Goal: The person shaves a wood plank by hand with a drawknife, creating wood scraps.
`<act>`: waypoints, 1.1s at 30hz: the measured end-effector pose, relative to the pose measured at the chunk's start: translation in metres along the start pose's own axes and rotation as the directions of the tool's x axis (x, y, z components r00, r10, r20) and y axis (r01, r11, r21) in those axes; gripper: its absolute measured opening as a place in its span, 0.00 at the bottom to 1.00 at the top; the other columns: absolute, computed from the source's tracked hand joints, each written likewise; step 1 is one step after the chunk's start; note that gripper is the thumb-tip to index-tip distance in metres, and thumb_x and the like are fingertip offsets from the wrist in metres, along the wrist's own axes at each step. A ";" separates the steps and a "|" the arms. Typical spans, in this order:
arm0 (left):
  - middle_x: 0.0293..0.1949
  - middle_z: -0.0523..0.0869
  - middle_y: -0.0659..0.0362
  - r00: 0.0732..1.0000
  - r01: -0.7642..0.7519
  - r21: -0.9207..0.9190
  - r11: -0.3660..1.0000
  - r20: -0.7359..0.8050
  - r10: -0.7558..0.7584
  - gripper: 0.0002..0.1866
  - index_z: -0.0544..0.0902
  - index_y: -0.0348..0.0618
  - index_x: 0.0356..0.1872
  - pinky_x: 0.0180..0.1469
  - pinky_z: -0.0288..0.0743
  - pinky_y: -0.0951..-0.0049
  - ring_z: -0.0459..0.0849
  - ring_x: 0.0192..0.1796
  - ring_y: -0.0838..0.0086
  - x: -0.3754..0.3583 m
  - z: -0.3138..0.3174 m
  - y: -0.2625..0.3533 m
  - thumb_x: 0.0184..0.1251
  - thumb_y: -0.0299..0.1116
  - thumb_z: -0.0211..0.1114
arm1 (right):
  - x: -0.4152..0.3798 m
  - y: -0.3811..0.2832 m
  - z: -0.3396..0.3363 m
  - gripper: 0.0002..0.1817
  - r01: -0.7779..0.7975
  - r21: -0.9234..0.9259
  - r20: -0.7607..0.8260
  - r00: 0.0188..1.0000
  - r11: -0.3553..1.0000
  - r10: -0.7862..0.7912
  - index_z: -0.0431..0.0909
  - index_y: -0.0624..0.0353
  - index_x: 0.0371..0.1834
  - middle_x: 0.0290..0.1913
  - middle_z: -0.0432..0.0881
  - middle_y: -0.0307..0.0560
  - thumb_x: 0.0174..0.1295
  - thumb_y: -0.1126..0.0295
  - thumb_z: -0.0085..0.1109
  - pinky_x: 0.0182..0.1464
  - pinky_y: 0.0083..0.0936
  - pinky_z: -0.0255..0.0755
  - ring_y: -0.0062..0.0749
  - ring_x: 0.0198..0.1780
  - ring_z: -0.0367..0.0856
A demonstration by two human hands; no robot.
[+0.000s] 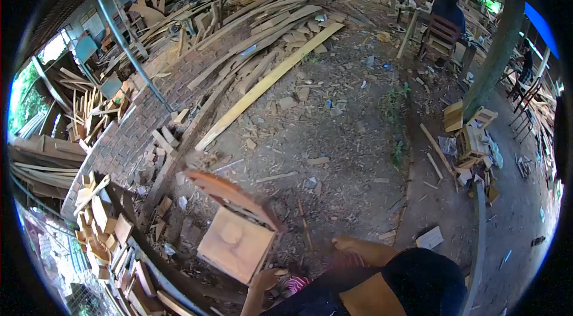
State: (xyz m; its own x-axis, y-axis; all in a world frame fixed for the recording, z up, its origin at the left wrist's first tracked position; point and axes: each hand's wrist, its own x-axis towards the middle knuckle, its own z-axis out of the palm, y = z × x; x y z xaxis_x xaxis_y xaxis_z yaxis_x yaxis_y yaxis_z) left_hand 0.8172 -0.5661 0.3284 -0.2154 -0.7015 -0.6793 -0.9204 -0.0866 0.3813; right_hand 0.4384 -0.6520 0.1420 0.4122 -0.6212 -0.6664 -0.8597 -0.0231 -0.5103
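A wooden chair point(234, 243) stands tilted in front of me, with a pale seat and a reddish-brown backrest that is smeared by motion. My left hand point(267, 280) is at the near corner of the seat, its fingers curled against the chair's edge. To the right, my right hand point(345, 244) reaches over the dirt floor, apart from the chair; its fingers are blurred. Pink-and-white striped cloth point(297, 284) shows between my arms, partly covered by dark clothing.
A long yellowish plank point(271, 86) lies beside piled boards point(256, 35). Wood offcuts point(107, 229) are heaped at left. A metal pole point(128, 41) and a post point(492, 47) stand upright. A person point(449, 8) sits at back right. Small wooden pieces point(474, 143) lie by the post.
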 end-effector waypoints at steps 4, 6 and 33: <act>0.52 0.86 0.47 0.970 -0.231 0.365 0.902 0.157 0.185 0.18 0.82 0.55 0.56 0.58 0.77 0.52 0.84 0.57 0.53 0.127 0.013 0.054 0.67 0.41 0.56 | -0.052 0.063 -0.065 0.23 -0.135 -0.044 0.077 0.987 0.990 0.139 0.78 0.56 0.60 0.56 0.82 0.61 0.60 0.65 0.54 0.55 0.46 0.74 0.55 0.55 0.81; 0.52 0.86 0.46 0.941 -0.339 0.383 0.859 0.121 0.317 0.18 0.81 0.52 0.56 0.57 0.77 0.53 0.84 0.56 0.53 0.153 -0.009 0.094 0.66 0.40 0.57 | -0.044 0.122 -0.081 0.23 -0.049 -0.273 -0.039 0.998 0.961 0.039 0.78 0.59 0.61 0.57 0.81 0.59 0.61 0.66 0.54 0.56 0.44 0.74 0.54 0.55 0.81; 0.45 0.88 0.51 0.970 0.030 -0.009 1.000 0.240 -0.027 0.15 0.84 0.44 0.52 0.47 0.79 0.62 0.87 0.45 0.61 0.421 -0.132 0.127 0.69 0.36 0.60 | 0.020 0.345 -0.232 0.18 -0.280 0.674 -0.100 0.882 0.683 0.460 0.81 0.49 0.49 0.42 0.85 0.47 0.66 0.51 0.59 0.39 0.41 0.79 0.37 0.33 0.83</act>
State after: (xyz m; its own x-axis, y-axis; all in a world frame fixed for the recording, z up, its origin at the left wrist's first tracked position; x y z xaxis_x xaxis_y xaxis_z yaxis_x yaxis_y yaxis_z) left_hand 0.6534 -0.9658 0.1739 -0.2626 -0.5084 -0.8201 -0.9235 -0.1140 0.3663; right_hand 0.0797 -0.8543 0.0789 -0.0623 -0.6369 -0.7684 -0.4994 0.6865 -0.5285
